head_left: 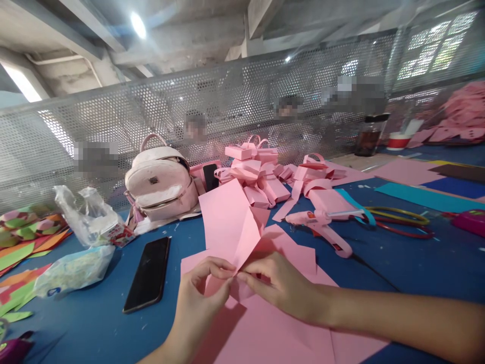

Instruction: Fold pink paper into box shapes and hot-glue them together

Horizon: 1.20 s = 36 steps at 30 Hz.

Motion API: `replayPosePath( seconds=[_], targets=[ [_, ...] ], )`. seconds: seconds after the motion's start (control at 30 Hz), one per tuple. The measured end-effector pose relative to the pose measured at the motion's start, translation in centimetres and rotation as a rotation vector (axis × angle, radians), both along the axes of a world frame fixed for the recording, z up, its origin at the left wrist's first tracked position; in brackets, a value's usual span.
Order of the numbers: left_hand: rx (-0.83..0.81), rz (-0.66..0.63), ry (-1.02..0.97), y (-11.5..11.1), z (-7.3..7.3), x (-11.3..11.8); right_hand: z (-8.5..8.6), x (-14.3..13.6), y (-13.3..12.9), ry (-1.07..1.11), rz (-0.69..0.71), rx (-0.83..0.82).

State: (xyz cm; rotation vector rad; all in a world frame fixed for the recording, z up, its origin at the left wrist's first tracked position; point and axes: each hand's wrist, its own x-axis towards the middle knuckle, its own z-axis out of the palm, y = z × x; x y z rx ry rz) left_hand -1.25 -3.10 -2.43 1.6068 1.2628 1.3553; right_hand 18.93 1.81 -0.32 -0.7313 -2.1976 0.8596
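Left hand (202, 298): grip pinched on the lower edge of the folded pink paper sheet (227, 222).
Right hand (282, 285): grip pinched on that edge.
Sheet: upright above flat pink sheets (273, 333) on the blue tabletop (94, 323).

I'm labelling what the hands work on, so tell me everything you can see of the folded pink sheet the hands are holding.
The pink sheet looks like thin matte paper or card, plain and unprinted. It stands upright from a pinched bottom corner, with a vertical crease running down it, so two panels meet at an angle. The left hand and right hand both pinch that lower corner with fingers and thumbs. It rises above more flat pink sheets lying on the blue table; whether it touches them cannot be told.
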Motion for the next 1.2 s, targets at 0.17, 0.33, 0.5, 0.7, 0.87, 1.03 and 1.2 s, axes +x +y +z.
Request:
replayPosePath(
  seconds=[0.17,0.33,0.5,0.7,0.87,1.03,1.2],
  targets=[
    [0.006,-0.003,0.004,-0.1,0.1,0.1,0.0,0.0,0.0,-0.018,0.006,0.008],
    [0.022,0.019,-0.031,-0.5,0.7,0.7,-0.1,0.0,0.0,-0.028,0.042,0.014],
    [0.003,0.000,-0.017,-0.5,0.7,0.4,0.1,0.1,-0.2,-0.023,0.045,0.064],
    [0.021,0.028,0.004,-0.2,0.8,0.3,0.1,0.1,-0.4,-0.068,0.034,0.151],
    [0.053,0.011,0.067,-0.2,1.3,0.5,0.1,0.1,-0.4,-0.075,0.056,0.189],
    [0.050,0.015,0.060,-0.3,1.0,0.3,0.0,0.1,-0.4,-0.070,0.047,0.215],
    [0.050,0.023,0.053,-0.3,0.8,0.2,0.2,0.1,-0.5,-0.089,0.055,0.224]
  ],
)
